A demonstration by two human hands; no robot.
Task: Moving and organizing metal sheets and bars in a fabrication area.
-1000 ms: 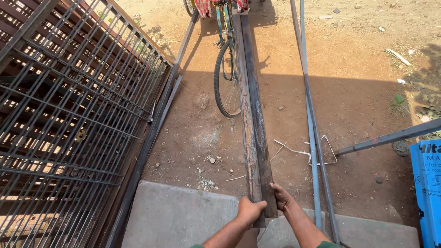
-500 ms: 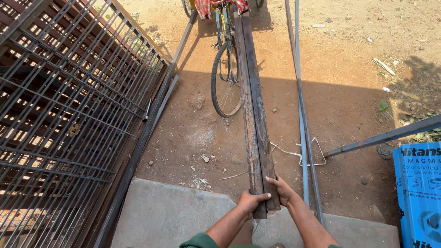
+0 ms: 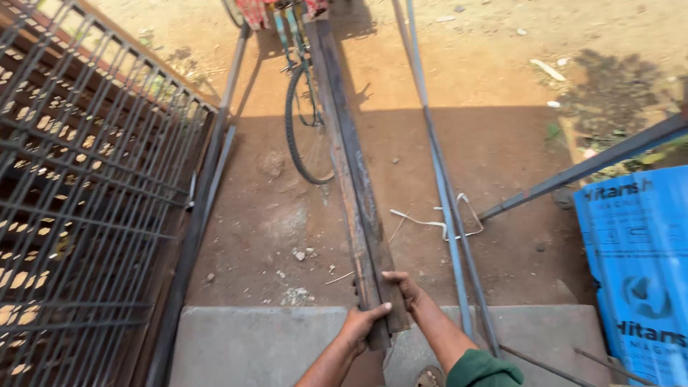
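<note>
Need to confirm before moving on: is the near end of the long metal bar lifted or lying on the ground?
Lifted: both hands, left hand and right hand, grip the long metal bar above the concrete slab.

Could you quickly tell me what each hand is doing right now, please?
Left hand: closed on the near end of the long rusty steel bar.
Right hand: gripping the same bar's end.

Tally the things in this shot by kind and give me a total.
Hands on the bars: 2, left hand and right hand
Rusty steel bars: 2
Bicycle wheel: 1
Metal grille: 1
Blue sheet: 1
Total: 7
</note>
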